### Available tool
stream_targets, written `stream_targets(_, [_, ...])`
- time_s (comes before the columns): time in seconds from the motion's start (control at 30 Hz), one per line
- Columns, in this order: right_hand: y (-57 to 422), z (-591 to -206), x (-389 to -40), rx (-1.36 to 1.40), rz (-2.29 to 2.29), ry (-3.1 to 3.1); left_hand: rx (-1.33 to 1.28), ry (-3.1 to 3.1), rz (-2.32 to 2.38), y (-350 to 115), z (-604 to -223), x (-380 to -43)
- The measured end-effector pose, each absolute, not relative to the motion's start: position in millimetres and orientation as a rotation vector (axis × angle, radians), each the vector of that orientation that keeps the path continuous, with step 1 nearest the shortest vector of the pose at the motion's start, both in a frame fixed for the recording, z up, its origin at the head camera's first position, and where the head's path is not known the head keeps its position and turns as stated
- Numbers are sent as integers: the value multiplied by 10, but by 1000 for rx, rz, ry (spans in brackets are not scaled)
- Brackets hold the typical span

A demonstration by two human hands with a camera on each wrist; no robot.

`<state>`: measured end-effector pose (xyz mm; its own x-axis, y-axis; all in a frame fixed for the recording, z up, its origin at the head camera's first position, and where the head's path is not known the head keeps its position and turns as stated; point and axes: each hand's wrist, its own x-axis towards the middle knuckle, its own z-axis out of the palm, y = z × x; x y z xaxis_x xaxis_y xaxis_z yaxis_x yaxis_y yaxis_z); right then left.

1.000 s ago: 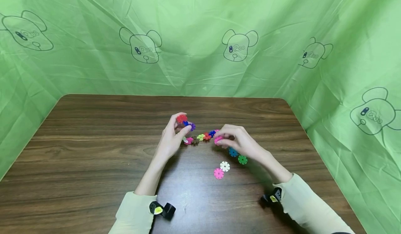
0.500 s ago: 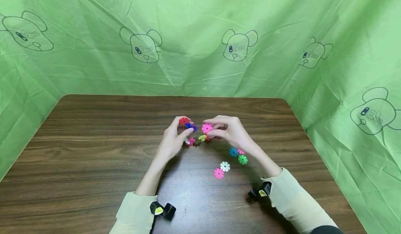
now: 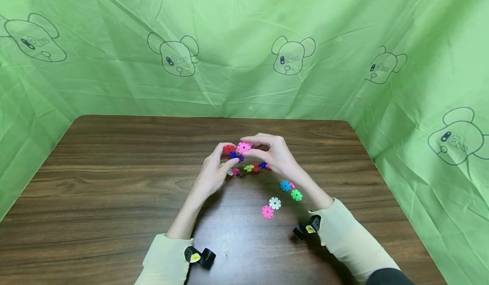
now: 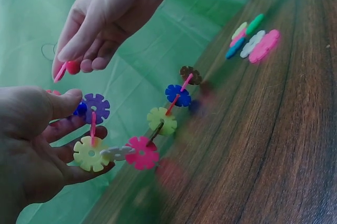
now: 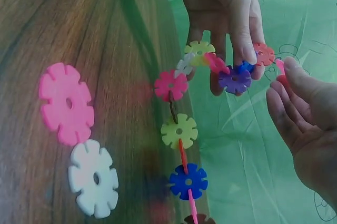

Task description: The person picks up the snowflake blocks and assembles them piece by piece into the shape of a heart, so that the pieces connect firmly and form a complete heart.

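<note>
My left grip pinches flower-disc chain near its red end disc. My right grip pinches pink disc just beside that end; contact unclear. Since second ago, right grip has come across from chain's other end; pieces now seem near enough to join. Loose blue, green, white discs on surface, nearer me than chain.

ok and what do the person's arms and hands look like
The left hand and right hand wear no gloves. Pale cream sleeves stop short of the hands. By the end of each sits a blocky black device with a yellow label; no cables show.
</note>
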<state>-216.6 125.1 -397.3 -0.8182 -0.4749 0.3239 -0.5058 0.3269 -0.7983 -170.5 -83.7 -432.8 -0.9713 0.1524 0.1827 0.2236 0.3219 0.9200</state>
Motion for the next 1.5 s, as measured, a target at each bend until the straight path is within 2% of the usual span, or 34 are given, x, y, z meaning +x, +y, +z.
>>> stream_targets(0.9, [1114, -3911, -2173, 888, 1445, -2615, -464, -2583, -1596, -783, -4316, -1692])
stream_targets(1.5, [1049, -3829, -2184, 1061, 1140, -2626, -419, -2623, -1471, -767, -4296, -1667])
